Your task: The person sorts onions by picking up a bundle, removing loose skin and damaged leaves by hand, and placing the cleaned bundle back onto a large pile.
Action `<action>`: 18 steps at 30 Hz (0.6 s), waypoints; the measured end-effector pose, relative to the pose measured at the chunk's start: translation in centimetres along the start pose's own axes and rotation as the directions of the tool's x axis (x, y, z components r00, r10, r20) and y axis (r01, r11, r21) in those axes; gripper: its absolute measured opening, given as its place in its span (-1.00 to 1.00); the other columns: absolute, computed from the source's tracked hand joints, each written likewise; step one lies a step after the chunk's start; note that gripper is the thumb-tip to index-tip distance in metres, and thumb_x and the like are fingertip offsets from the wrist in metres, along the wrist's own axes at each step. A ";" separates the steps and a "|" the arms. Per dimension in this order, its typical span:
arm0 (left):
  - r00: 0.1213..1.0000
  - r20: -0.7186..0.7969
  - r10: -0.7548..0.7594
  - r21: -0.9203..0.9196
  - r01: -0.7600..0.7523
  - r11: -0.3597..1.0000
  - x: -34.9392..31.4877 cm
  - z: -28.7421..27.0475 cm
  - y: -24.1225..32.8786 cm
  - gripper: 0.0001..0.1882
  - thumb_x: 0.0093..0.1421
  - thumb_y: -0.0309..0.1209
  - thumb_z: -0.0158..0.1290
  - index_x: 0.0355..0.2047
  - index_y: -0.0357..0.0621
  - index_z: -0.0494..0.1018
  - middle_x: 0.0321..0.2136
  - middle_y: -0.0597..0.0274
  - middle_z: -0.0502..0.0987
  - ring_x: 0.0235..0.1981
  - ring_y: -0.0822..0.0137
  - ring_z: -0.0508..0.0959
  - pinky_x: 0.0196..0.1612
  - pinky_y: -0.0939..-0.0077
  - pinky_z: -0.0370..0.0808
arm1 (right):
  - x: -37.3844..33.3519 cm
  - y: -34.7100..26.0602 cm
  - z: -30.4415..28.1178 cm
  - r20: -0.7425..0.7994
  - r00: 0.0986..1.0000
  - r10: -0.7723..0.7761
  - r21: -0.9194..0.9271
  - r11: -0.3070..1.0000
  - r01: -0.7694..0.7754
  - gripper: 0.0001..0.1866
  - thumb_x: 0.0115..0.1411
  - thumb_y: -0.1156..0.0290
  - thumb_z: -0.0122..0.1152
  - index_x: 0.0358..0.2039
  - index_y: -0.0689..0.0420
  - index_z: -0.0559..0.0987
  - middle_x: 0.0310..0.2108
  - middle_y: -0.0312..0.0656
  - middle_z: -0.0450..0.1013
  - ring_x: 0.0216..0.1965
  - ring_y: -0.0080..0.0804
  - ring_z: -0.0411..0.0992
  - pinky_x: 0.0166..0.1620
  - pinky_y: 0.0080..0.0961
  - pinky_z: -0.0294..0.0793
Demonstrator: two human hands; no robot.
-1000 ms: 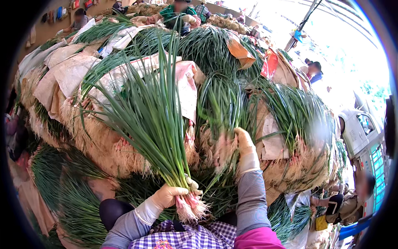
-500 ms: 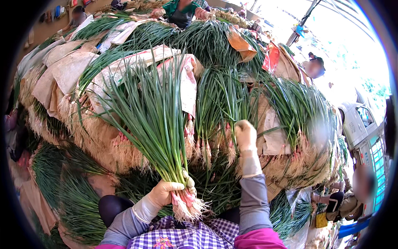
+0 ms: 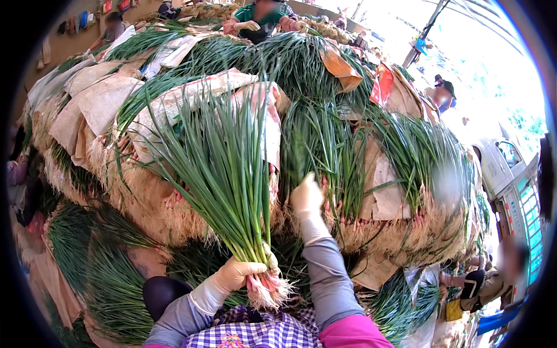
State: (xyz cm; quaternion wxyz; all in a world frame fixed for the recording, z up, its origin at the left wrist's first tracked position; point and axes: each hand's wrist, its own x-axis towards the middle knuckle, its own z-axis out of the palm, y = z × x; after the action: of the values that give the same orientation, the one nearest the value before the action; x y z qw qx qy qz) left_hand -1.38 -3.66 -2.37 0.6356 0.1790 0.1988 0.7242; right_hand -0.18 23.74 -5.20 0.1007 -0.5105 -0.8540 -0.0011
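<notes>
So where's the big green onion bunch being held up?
In the head view, the green onion bunch is just left of centre, its roots low down, gripped in the left hand above the purple checked apron.

Cream gloves (image 3: 232,275) with long pale cuffs (image 3: 314,228) are meeting grey sleeves (image 3: 332,279); magenta fabric (image 3: 357,334) is showing above. A purple-and-white checked apron (image 3: 272,332) is displaying a pinkish-orange flower motif (image 3: 231,341), and dark legwear (image 3: 162,296) is appearing beside it.

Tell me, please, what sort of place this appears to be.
It looks like a produce yard or open-sided shed handling what seem to be green onions. The signs are the large heap of leafy, rooted plants, another person in green at its far side, and a truck at the right.
</notes>
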 end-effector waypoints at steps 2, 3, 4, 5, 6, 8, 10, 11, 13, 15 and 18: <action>0.999 -0.028 0.026 0.121 -0.022 0.992 0.1 0.4 0.3 -0.48 -0.04 -0.61 0.04 -0.02 -0.14 0.24 -0.31 0.01 0.49 -0.25 0.08 0.53 -0.08 0.08 0.46 | 2.0 3.6 -3.7 -0.011 0.984 0.177 0.460 0.875 -0.152 -0.55 0.21 0.44 0.02 0.11 0.25 0.30 -0.47 -0.11 0.48 -0.54 -0.46 0.46 -0.51 -0.56 0.50; 0.999 -0.049 0.021 0.101 -0.016 0.995 0.1 0.5 0.4 -0.41 -0.02 -0.62 0.02 0.07 -0.14 0.17 -0.31 0.00 0.49 -0.24 0.06 0.55 -0.11 0.09 0.48 | 2.4 5.0 -6.0 -0.021 0.974 0.227 0.583 0.794 -0.173 -0.59 0.22 0.41 0.01 0.08 0.26 0.33 -0.45 -0.10 0.49 -0.54 -0.47 0.46 -0.51 -0.56 0.49; 0.996 -0.093 -0.002 0.074 0.009 0.997 0.0 -0.5 0.0 -0.34 -0.01 -0.63 0.01 0.15 -0.12 0.12 -0.33 -0.01 0.50 -0.26 0.07 0.55 -0.09 0.07 0.47 | 1.8 5.5 -8.3 -0.080 0.974 0.212 0.546 0.827 -0.136 -0.63 0.23 0.38 0.01 0.02 0.27 0.39 -0.43 -0.09 0.51 -0.54 -0.48 0.46 -0.51 -0.53 0.48; 0.993 -0.118 -0.007 0.037 0.011 0.999 -0.4 -0.7 0.0 -0.32 0.00 -0.63 0.00 0.17 -0.14 0.10 -0.33 0.00 0.50 -0.26 0.07 0.55 -0.08 0.06 0.47 | 1.1 5.4 -9.6 0.140 0.980 0.145 0.456 0.869 -0.193 -0.67 0.23 0.37 0.00 -0.04 0.28 0.43 -0.42 -0.08 0.51 -0.51 -0.45 0.47 -0.46 -0.48 0.48; 0.993 -0.113 -0.014 -0.003 0.014 1.000 -0.1 -0.4 0.0 -0.31 0.01 -0.63 0.00 0.19 -0.15 0.09 -0.33 0.00 0.50 -0.27 0.07 0.55 -0.08 0.05 0.47 | 0.5 6.3 -11.3 0.334 0.936 0.107 0.345 0.911 -0.227 -0.70 0.23 0.36 0.00 -0.10 0.29 0.48 -0.41 -0.08 0.52 -0.49 -0.41 0.48 -0.42 -0.42 0.49; 0.992 -0.119 -0.042 0.008 0.044 0.999 0.5 -0.1 -0.3 -0.30 0.01 -0.63 0.00 0.20 -0.20 0.07 -0.33 0.00 0.50 -0.27 0.07 0.55 -0.08 0.04 0.47 | -1.4 9.4 -9.7 0.138 0.987 0.080 0.448 0.884 -0.134 -0.78 0.22 0.36 0.03 -0.28 0.25 0.53 -0.38 -0.06 0.53 -0.42 -0.37 0.50 -0.28 -0.38 0.50; 0.989 -0.116 -0.086 0.004 0.087 0.996 0.5 -0.7 -0.5 -0.41 0.02 -0.64 -0.02 0.12 -0.31 0.17 -0.32 0.02 0.50 -0.22 0.07 0.55 -0.03 0.00 0.44 | -4.1 9.9 -8.0 0.212 0.977 0.011 0.753 0.635 -0.171 -0.78 0.20 0.34 0.07 -0.31 0.24 0.53 -0.36 -0.10 0.53 -0.43 -0.45 0.50 -0.29 -0.44 0.51; 0.982 -0.154 -0.111 -0.033 0.107 0.994 0.2 -0.7 -0.3 -0.47 0.04 -0.63 -0.02 0.08 -0.33 0.21 -0.30 0.00 0.51 -0.19 0.06 0.54 -0.04 0.04 0.47 | -5.7 8.8 -8.1 0.372 0.928 -0.021 0.846 0.419 -0.329 -0.82 0.20 0.38 0.06 -0.36 0.23 0.53 -0.37 -0.13 0.53 -0.40 -0.45 0.49 -0.25 -0.44 0.50; 0.974 -0.198 -0.114 -0.039 0.108 0.993 -0.2 -0.8 -0.1 -0.58 0.06 -0.64 -0.04 -0.02 -0.36 0.29 -0.24 -0.05 0.51 -0.14 0.05 0.53 -0.05 0.07 0.50 | -9.2 6.6 -8.3 0.529 0.825 -0.196 0.848 0.140 -0.511 -0.85 0.19 0.44 0.06 -0.38 0.23 0.54 -0.38 -0.17 0.53 -0.35 -0.47 0.48 -0.18 -0.47 0.48; 0.974 -0.211 -0.081 -0.010 0.080 0.997 0.7 -0.4 -1.1 -0.65 0.04 -0.65 -0.06 -0.11 -0.34 0.33 -0.17 -0.08 0.49 -0.13 0.03 0.53 -0.05 0.09 0.51 | -12.6 5.6 -7.4 0.536 0.790 -0.297 0.833 0.033 -0.552 -0.83 0.18 0.44 0.09 -0.31 0.26 0.56 -0.35 -0.17 0.54 -0.33 -0.48 0.48 -0.16 -0.51 0.46; 0.948 -0.196 -0.250 0.152 0.281 0.948 1.2 -0.8 -0.6 -0.67 0.03 -0.62 -0.07 -0.13 -0.36 0.32 -0.26 -0.19 0.48 -0.28 -0.01 0.57 -0.21 0.17 0.56 | -16.3 5.1 -5.0 0.471 0.782 -0.409 0.843 -0.052 -0.535 -0.75 0.19 0.43 0.12 -0.18 0.31 0.55 -0.32 -0.20 0.53 -0.36 -0.52 0.46 -0.20 -0.57 0.42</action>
State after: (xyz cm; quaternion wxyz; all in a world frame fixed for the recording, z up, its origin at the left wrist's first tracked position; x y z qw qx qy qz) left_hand -1.38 -2.49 -3.33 0.6892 0.1427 0.3397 0.6239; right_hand 12.63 11.49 -3.62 0.1516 -0.2814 -0.5250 0.7888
